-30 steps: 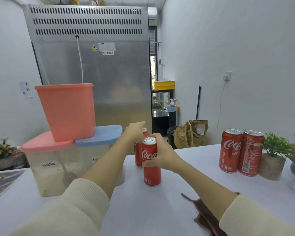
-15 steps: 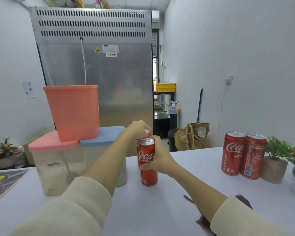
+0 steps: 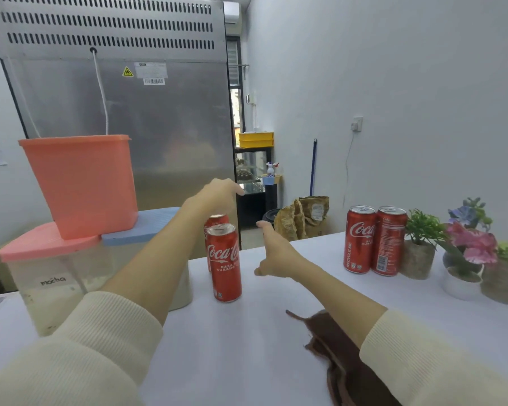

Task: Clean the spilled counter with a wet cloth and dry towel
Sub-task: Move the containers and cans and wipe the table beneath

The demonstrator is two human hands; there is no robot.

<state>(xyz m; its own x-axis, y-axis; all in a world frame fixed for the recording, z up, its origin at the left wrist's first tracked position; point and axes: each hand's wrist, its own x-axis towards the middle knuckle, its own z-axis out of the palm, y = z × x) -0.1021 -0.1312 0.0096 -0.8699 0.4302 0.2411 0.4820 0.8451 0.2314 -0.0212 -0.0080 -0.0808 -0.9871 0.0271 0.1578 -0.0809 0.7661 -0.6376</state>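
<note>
Above the white tabletop (image 3: pixel 247 361), the right hand (image 3: pixel 276 253) hangs with fingers spread, gripping nothing, just right of an upright red cola can (image 3: pixel 225 263). Slightly higher, the left hand (image 3: pixel 214 197) hovers loose and empty over a second can (image 3: pixel 216 219) behind the first. Under the right forearm, a brown spill (image 3: pixel 343 356) spreads across the near tabletop. Two more cans (image 3: pixel 376 238) stand together further right, beside small potted plants (image 3: pixel 420 244).

Two red cans (image 3: pixel 225 262) stand upright on the white tabletop (image 3: pixel 232 347); both hands, left (image 3: pixel 214 197) and right (image 3: pixel 276 253), hover empty beside them, near a brown spill (image 3: pixel 332 341).
</note>
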